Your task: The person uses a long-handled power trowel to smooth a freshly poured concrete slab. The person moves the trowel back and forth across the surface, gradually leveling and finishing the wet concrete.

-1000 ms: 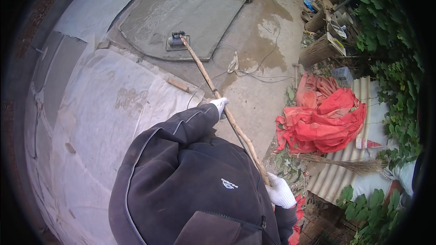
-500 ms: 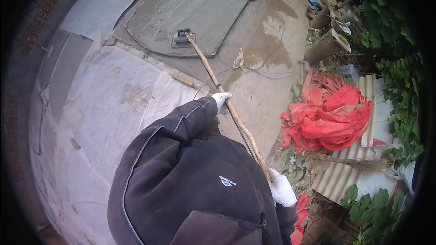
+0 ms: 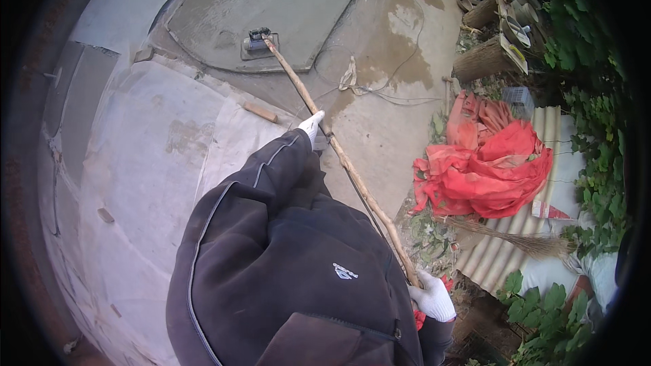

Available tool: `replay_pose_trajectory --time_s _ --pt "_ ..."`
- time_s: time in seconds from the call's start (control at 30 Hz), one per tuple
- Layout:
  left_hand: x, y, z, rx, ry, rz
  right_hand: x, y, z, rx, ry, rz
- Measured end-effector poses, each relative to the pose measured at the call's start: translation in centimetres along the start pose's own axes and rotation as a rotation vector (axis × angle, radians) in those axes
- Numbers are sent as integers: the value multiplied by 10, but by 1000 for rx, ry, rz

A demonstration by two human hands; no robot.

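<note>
My left hand (image 3: 312, 126), in a white glove, is closed around a long, slightly crooked wooden pole (image 3: 369, 196). Lower down, near the pole's end beside my jacket, my white-gloved right hand (image 3: 434, 297) grips it too. A dark cable runs along the pole. At its far end a small electric motor on a flat metal plate (image 3: 258, 43) rests on wet grey concrete (image 3: 271, 0), close to the slab's near edge. The palm side of each hand is hidden.
White sheeting (image 3: 149, 135) covers the ground at left, with a wood piece (image 3: 260, 112) near its edge. Thin cable (image 3: 407, 101) and a rag (image 3: 348, 74) lie beyond the pole. At right are crumpled red cloth (image 3: 485, 169), a twig broom (image 3: 529, 242), corrugated sheet (image 3: 502, 257) and logs (image 3: 485, 59).
My left hand has shifted up the pole toward the motor, past a dark binding. The whole view has moved slightly, while the motor stays near the same spot on the concrete.
</note>
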State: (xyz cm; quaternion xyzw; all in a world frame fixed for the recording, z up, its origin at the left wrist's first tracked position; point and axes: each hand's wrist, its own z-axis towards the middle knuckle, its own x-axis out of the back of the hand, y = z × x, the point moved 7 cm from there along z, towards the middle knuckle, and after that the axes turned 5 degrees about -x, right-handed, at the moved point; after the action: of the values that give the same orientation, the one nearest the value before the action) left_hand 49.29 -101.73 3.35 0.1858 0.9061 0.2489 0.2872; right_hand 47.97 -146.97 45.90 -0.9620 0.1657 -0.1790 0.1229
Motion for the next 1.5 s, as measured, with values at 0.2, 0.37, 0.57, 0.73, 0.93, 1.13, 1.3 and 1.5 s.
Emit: replay_pose_trajectory --time_s 0.2,0.37,0.57,0.73,0.93,1.13,1.3,1.5 --pt "-13 18 85 128 295 -121 36 5 10 -131 46 -128" --pt "14 19 141 166 334 -274 75 9 38 -220 90 -219" --pt "-7 23 129 173 461 -267 71 2 70 -350 173 -278" --pt "-9 28 121 229 495 -247 56 51 80 -364 221 -276" --pt "-15 20 118 223 405 -300 68 49 83 -315 289 -324" --pt "-22 25 118 285 505 -229 75 18 79 -342 309 -379" --pt "37 -11 190 248 480 -241 117 -29 81 -185 341 -467" --pt "-20 40 199 60 480 70 158 -51 92 -27 418 -452"
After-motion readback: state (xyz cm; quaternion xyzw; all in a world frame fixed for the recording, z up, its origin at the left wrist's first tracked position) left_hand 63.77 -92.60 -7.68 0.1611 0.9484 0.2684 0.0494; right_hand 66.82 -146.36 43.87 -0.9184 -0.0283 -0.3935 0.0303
